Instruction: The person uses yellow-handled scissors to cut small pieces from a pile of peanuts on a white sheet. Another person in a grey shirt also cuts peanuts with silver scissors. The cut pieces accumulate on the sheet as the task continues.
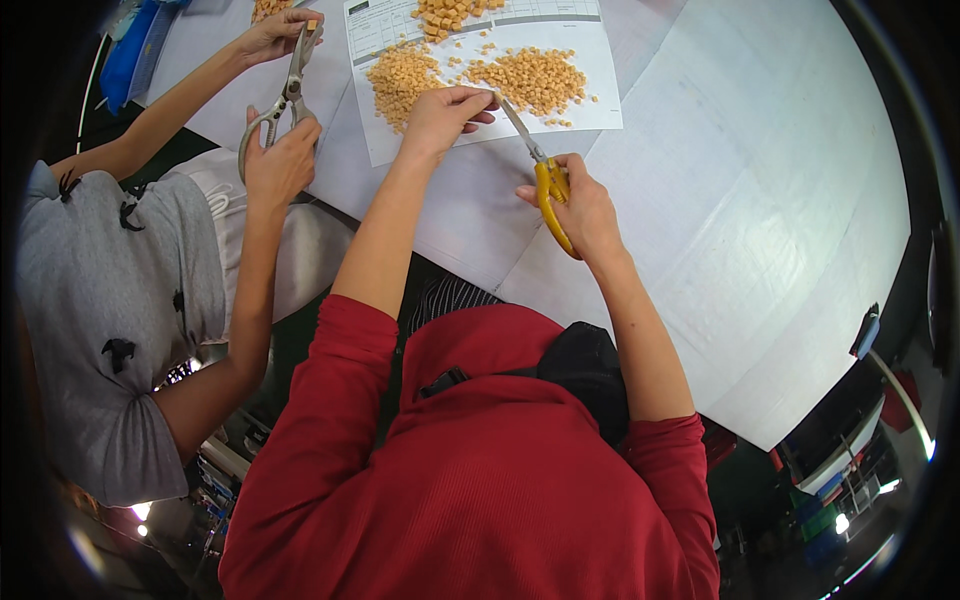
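Note:
In my right hand (585, 210) is a pair of scissors (553, 195) with yellow handles, its metal blades pointing up and left. The blade tips reach the fingertips of my left hand (445, 120). Those fingers are pinched together, and whatever they hold is too small to make out. Just beyond my left hand, a pile of small orange-tan cubes (400, 82) lies on a white printed sheet (604, 112). A second pile of small cubes (535, 80) sits to its right. Larger cubes of the same colour (450, 14) are heaped at the far edge of view.
At my left, a co-worker in a grey shirt (120, 260) holds metal scissors (290, 92) and a small orange cube (313, 25). The white-covered table (760, 220) stretches to the right. A blue object (130, 55) stands at the far left.

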`<state>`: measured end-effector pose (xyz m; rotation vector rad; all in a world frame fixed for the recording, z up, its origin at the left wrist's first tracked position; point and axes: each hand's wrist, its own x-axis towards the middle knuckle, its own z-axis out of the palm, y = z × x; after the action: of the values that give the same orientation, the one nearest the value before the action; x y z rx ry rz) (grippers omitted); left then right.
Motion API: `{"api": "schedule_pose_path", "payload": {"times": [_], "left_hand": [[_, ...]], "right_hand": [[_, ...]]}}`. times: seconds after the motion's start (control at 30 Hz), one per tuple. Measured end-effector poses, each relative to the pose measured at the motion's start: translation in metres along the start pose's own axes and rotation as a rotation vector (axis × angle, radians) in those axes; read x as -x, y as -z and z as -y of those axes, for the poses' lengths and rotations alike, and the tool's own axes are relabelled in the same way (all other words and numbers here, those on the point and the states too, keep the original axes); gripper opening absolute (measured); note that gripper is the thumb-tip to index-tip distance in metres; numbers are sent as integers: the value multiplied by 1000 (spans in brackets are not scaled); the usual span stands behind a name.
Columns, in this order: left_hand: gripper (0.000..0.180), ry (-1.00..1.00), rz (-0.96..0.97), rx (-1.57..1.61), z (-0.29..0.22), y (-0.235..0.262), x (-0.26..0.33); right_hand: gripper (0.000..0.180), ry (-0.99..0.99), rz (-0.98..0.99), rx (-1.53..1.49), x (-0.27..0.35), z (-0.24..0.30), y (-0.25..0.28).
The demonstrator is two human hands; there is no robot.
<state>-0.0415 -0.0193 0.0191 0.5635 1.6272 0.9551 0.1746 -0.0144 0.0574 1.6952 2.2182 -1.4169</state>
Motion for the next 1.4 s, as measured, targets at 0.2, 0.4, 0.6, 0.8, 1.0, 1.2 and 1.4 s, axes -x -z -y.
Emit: {"api": "schedule_pose_path", "payload": {"times": [0.2, 0.4, 0.6, 0.8, 1.0, 1.2, 1.4], "left_hand": [[24, 105, -58, 272, 3, -10, 1], [21, 224, -128, 401, 18, -23, -4], [19, 210, -156, 451, 24, -25, -7], [24, 104, -110, 395, 22, -16, -9], [30, -4, -25, 193, 15, -9, -5], [33, -26, -15, 173, 15, -8, -7], [26, -256, -225, -286, 37, -17, -25]], "right_hand": [[68, -33, 18, -22, -3, -3, -2], [67, -72, 27, -19, -5, -8, -11], [67, -127, 68, -9, -4, -4, -6], [73, -99, 60, -44, -2, -8, -6], [72, -75, 77, -15, -1, -5, -6], [71, -78, 46, 16, -1, -2, -3], [71, -176, -32, -32, -7, -10, -1]]}}
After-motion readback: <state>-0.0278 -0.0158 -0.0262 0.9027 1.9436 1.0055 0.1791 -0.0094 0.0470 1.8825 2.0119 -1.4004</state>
